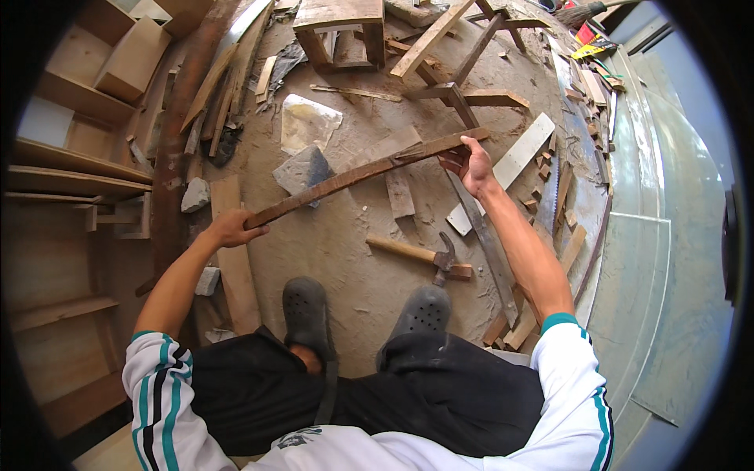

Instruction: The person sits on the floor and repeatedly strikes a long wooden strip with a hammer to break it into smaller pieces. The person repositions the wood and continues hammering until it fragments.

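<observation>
A long, narrow wooden strip [345,179] with rough, dark edges spans the space between my hands, its right end higher in the picture. My left hand [229,228] is closed round its left end. Near the other end, my right hand [472,166] grips the strip between thumb and fingers. On the ground below it lies a claw hammer [412,251] with a wooden handle, its head by a small wood block [459,272]. Behind the strip's middle sits a grey stone block [302,170], partly covered by it.
A small wooden stool [339,12] and a frame of joined wooden bars [463,94] stand at the far side. A hand saw [552,192] and several offcuts lie at the right, beside glass sheets [660,259]. Wooden cabinets [71,235] line the left. A white board [514,161] lies beyond my right hand.
</observation>
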A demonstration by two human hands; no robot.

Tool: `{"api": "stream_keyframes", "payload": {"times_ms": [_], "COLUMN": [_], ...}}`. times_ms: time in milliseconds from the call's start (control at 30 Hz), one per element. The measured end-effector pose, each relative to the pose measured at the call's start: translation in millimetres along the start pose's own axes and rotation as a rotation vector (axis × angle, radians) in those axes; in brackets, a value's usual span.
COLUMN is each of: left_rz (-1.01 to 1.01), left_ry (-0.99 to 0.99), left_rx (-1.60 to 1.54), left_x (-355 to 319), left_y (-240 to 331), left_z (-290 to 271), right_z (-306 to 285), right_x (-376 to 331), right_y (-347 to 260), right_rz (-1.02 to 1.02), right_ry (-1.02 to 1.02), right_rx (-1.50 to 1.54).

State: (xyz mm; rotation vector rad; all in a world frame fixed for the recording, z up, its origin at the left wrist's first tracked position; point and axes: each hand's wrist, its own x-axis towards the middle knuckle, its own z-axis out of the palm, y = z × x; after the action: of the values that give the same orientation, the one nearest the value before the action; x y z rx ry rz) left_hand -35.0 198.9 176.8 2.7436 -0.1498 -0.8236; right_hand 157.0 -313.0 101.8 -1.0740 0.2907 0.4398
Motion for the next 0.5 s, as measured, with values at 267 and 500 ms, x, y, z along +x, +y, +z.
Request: {"api": "stream_keyframes", "payload": {"times_ms": [267, 500], "left_rz": [0.246, 0.091], "left_ry": [0.339, 0.2], "left_rx": [0.06, 0.002], "left_x": [38.1, 98.2], "left_y": [49.7, 124.2], "left_z": [27.2, 52.9], "right_z": [-17.5, -28.9], "right_x": [-10.7, -19.0], "right_y": [11.3, 15.9], "right_rz": [0.166, 0.232], "right_ry": [0.125, 0.172], "right_rx": [-0.302, -0.549]}}
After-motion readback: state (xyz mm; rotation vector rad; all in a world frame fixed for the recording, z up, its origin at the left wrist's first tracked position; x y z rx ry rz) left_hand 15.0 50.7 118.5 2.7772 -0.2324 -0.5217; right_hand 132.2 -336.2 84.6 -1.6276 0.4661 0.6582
